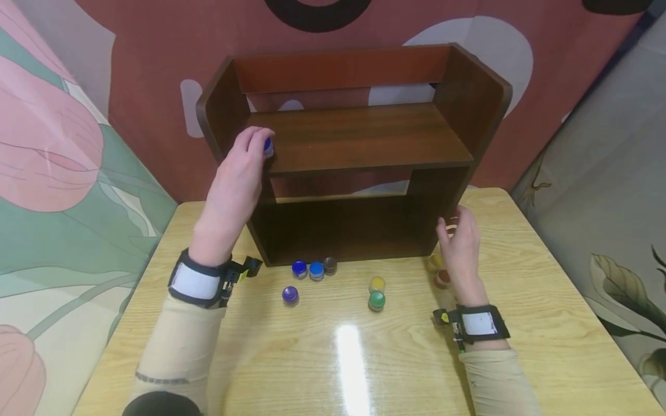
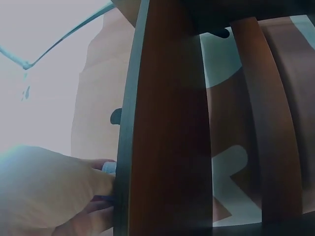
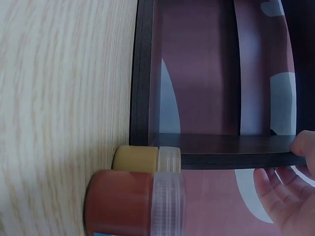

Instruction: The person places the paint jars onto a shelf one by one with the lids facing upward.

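Note:
With its fingertips, my left hand point(image 1: 236, 179) pinches a small blue-lidded paint pot point(image 1: 268, 147) at the left front corner of the brown wooden shelf unit's point(image 1: 359, 136) upper board. The left wrist view shows part of the pot point(image 2: 109, 167) between the fingers, close to the board's front edge. My right hand point(image 1: 462, 248) grips the unit's right side panel low down. In the right wrist view its thumb point(image 3: 304, 145) lies on the inner side of the panel point(image 3: 221, 161), its fingers point(image 3: 278, 194) on the outer side. Ochre point(image 3: 135, 158) and red-brown point(image 3: 120, 201) pots stand by this panel.
On the wooden table point(image 1: 333, 358), blue point(image 1: 299, 268), lighter blue point(image 1: 316, 270) and brown point(image 1: 330, 266) pots line the unit's front. A purple pot point(image 1: 290, 296) stands nearer. Yellow point(image 1: 377, 284) and green point(image 1: 377, 300) pots stand together right of middle. Patterned cloth point(image 1: 140, 115) hangs behind.

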`<state>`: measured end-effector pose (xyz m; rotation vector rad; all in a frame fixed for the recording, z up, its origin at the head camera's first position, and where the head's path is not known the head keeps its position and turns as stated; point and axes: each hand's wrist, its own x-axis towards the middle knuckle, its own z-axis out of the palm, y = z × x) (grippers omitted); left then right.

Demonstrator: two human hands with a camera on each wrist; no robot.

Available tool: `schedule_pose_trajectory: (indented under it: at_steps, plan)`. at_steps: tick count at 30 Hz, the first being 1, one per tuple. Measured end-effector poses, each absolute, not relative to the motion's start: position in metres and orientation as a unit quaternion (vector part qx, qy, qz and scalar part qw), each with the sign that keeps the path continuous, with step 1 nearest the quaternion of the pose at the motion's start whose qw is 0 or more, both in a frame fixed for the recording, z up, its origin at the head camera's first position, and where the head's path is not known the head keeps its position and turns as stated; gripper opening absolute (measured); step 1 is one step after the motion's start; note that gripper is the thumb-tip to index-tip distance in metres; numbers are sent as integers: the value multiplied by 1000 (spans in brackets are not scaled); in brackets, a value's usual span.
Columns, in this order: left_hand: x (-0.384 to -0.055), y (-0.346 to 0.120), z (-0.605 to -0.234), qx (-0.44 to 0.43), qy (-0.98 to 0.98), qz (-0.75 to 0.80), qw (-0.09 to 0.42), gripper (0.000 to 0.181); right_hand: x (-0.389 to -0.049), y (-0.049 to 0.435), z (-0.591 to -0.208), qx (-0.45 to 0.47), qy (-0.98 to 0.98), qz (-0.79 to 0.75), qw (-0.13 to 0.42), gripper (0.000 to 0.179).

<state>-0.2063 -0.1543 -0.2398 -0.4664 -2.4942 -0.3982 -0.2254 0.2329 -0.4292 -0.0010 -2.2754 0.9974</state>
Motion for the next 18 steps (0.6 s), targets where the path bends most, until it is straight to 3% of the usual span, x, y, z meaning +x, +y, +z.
schedule_pose_trajectory:
  at_steps: [18]
  plan:
    - [-217,-149,-234,-143,-940,-164,264,54,-225,234,-428,-1,-869,377,322,33]
